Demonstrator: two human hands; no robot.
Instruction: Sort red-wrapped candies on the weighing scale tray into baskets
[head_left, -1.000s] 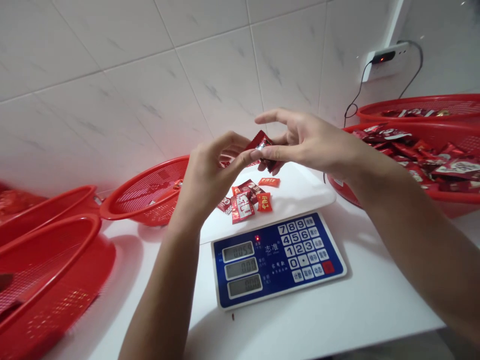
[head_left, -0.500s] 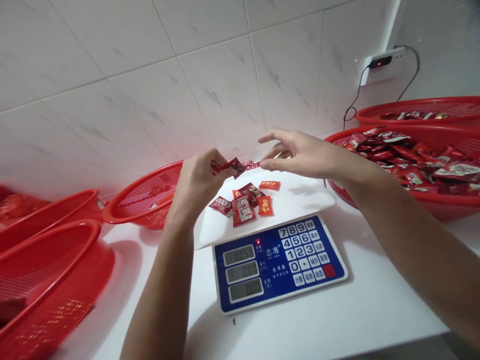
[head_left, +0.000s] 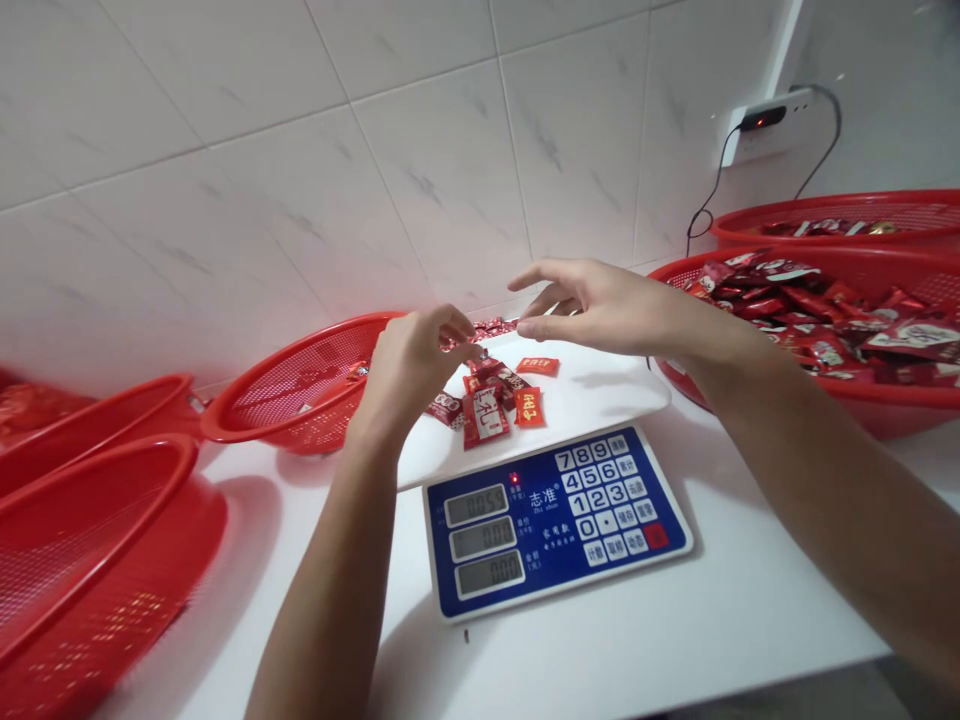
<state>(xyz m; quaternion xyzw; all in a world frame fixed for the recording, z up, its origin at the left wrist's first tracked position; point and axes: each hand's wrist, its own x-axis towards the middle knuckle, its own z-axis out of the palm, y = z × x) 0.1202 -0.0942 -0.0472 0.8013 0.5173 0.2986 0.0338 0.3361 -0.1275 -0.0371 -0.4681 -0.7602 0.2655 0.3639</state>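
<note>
You're holding left hand [head_left: 409, 368] nearer sachet cluster [head_left: 486, 418], thumb and fingers parted; right hand [head_left: 600, 300] hanging spread; cluster lying on scale pan [head_left: 607, 380], four o'clock from left, eight from right, dark sachet [head_left: 515, 380] running ten-to-four

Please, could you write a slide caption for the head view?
Two hands over a white scale tray holding small packets, between red baskets.
</note>
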